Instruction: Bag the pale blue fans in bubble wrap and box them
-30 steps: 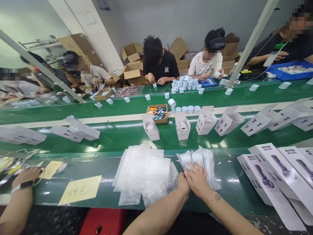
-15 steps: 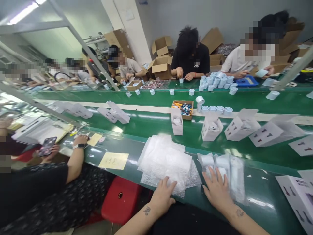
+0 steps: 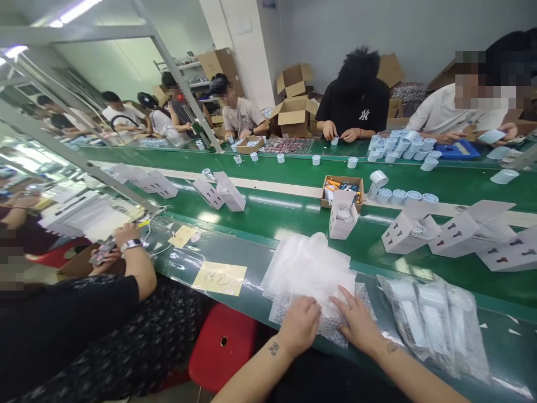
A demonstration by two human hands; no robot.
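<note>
Closest, our left hand point(image 3: 301, 324): fingers bent, touching the near part of the bubble bags point(image 3: 308, 260); we cannot tell whether they pinch one.
Our right hand point(image 3: 359, 323): fingers spread wide on the same heap, just beside the left.
Bubble bags: overlapping loosely on our green bench point(image 3: 232, 252), right in front of us.
Bagged parts point(image 3: 434, 322): three pale blue pieces in clear wrap, side by side, right of the heap, apart from our hands.
Yellow note point(image 3: 220, 278): flat, left of the heap, handwriting on it.
White box point(image 3: 342, 226): open, on the belt point(image 3: 277, 210) beyond our bench.
Cardboard box point(image 3: 325, 204): just behind it, holding orange and blue items.
Pale blue cups point(image 3: 405, 146): piled on the far side, near a co-worker in black point(image 3: 356, 103).
</note>
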